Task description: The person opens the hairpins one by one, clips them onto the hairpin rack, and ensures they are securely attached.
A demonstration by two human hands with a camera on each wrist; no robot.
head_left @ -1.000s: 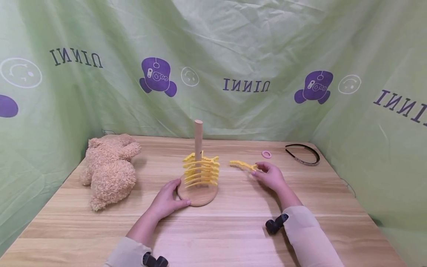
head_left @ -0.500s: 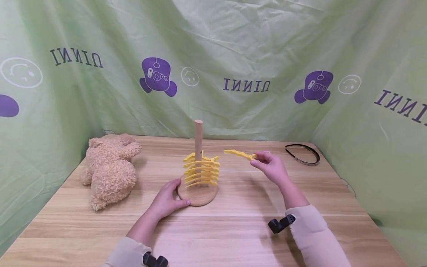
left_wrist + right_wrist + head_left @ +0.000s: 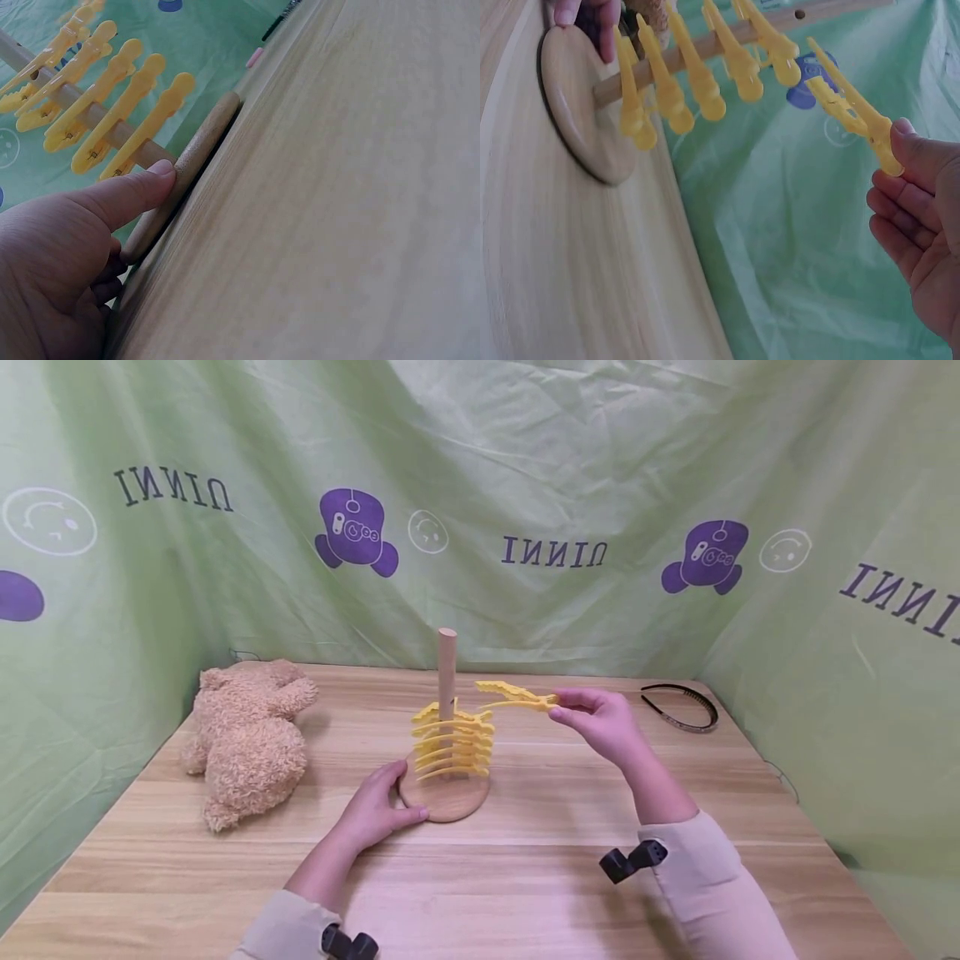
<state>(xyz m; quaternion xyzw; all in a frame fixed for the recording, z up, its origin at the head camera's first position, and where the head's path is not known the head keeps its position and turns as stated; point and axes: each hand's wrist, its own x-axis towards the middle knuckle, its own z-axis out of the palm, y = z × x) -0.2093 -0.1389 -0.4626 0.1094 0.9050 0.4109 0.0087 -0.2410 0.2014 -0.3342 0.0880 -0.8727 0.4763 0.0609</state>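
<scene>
A wooden post (image 3: pixel 447 668) rises from a round wooden base (image 3: pixel 448 806). Several yellow hair clips (image 3: pixel 453 747) are clamped around it, stacked one above another. My left hand (image 3: pixel 378 810) grips the base's left edge, its thumb (image 3: pixel 139 196) on top at the rim. Between thumb and fingers, my right hand (image 3: pixel 603 722) pinches the tail end of another yellow hair clip (image 3: pixel 517 696), held in the air to the right of the post. That clip's jaws are spread and point toward the post, level with the top of the stack, as the right wrist view also shows.
A fluffy tan stuffed toy (image 3: pixel 251 743) lies on the left of the wooden table (image 3: pixel 525 877). At the back right is a black headband (image 3: pixel 682 706). A pink ring (image 3: pixel 255 57) shows in the left wrist view. Green cloth (image 3: pixel 480 602) hangs behind.
My right hand has lifted the hair clip off the table and carried it left toward the post. The clip's jaws have opened. The left hand stays on the base.
</scene>
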